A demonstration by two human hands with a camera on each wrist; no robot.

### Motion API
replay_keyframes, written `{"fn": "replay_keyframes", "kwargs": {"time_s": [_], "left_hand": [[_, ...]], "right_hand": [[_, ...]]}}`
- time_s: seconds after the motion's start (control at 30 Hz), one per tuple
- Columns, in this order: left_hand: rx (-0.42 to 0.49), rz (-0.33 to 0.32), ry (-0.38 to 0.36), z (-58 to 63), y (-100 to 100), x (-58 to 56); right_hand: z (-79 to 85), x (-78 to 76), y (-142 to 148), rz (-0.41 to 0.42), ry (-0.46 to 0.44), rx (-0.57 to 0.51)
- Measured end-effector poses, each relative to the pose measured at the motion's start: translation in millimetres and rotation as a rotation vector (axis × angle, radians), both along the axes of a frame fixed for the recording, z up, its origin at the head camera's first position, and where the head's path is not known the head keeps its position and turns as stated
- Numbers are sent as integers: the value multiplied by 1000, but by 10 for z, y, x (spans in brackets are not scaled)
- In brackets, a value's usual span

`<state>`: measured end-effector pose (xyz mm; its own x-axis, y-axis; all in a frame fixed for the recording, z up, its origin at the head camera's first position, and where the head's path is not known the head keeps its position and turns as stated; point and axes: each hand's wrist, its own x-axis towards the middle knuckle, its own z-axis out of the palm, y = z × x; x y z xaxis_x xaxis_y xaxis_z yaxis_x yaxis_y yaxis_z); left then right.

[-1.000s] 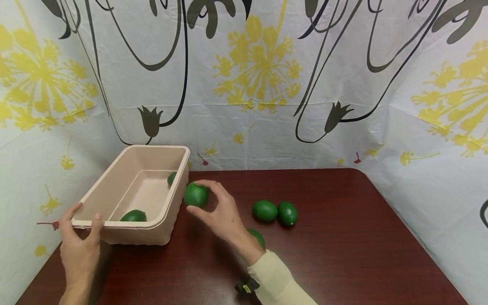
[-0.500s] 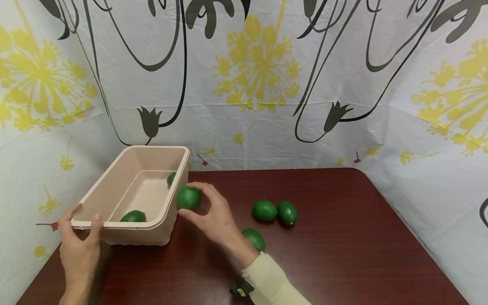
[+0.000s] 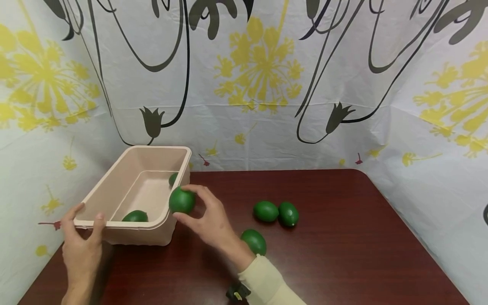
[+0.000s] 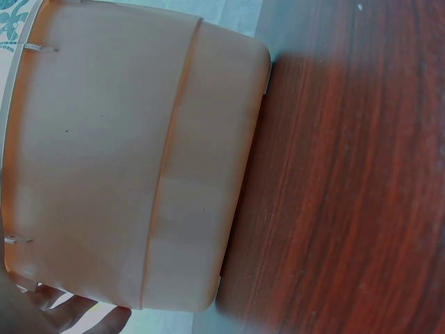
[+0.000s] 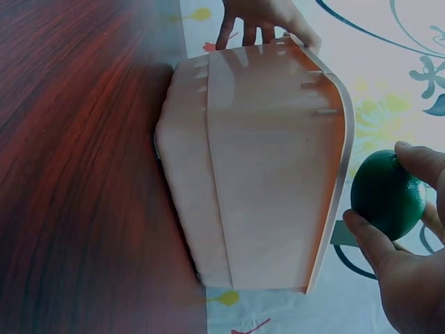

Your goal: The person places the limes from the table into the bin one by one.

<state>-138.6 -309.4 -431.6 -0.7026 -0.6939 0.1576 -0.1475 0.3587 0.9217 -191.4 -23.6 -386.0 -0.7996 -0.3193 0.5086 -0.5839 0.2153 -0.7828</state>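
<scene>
My right hand [image 3: 213,220] pinches a lime [image 3: 181,200] between thumb and fingers. In the head view this lime overlaps the right rim of a beige plastic bin [image 3: 133,235]. The right wrist view shows the held lime [image 5: 386,191] at about rim height, apart from the bin wall [image 5: 271,188]. At the bin's front left corner, my left hand [image 3: 81,254] grips the rim, thumb on the front edge and fingers on the left side. Inside the bin lie two limes, one near the front [image 3: 135,216] and one partly hidden by the right wall [image 3: 173,178].
On the dark red wooden table [image 3: 343,254], two limes touch each other, one on the left [image 3: 265,211] and one on the right [image 3: 288,214]. Another lime [image 3: 253,241] lies beside my right forearm. A patterned white sheet [image 3: 244,84] hangs behind and at both sides.
My right hand has moved left with its lime, from beside the bin to its right rim. The lime by the forearm shows more fully. The left hand and bin stay put.
</scene>
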Motion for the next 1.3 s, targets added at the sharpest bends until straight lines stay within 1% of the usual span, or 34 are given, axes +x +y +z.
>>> {"fn": "replay_keyframes", "kwargs": {"time_s": [0.17, 0.33, 0.4, 0.57, 0.7, 0.87, 0.93, 1.1, 1.3], "left_hand": [[5, 1, 0, 5, -4, -4], [9, -4, -3, 11, -12, 0], [10, -6, -4, 11, -16, -1], [10, 2, -2, 11, -16, -5], [4, 11, 8, -1, -4, -6], [5, 9, 9, -10, 5, -12], [2, 4, 6, -7, 4, -13], [8, 3, -2, -3, 3, -18], [3, 17, 12, -25, -4, -18]], "right_hand": [[-4, 23, -45, 30, 2, -13], [1, 53, -90, 77, -35, -41], [0, 59, -105, 89, -33, -50], [-11, 65, -142, 94, 13, -57], [-2, 69, -169, 100, 26, -51], [15, 79, -194, 113, 21, -63], [19, 81, -204, 124, 9, -86], [20, 73, -236, 137, 23, -122], [30, 72, -270, 114, 61, -94]]}}
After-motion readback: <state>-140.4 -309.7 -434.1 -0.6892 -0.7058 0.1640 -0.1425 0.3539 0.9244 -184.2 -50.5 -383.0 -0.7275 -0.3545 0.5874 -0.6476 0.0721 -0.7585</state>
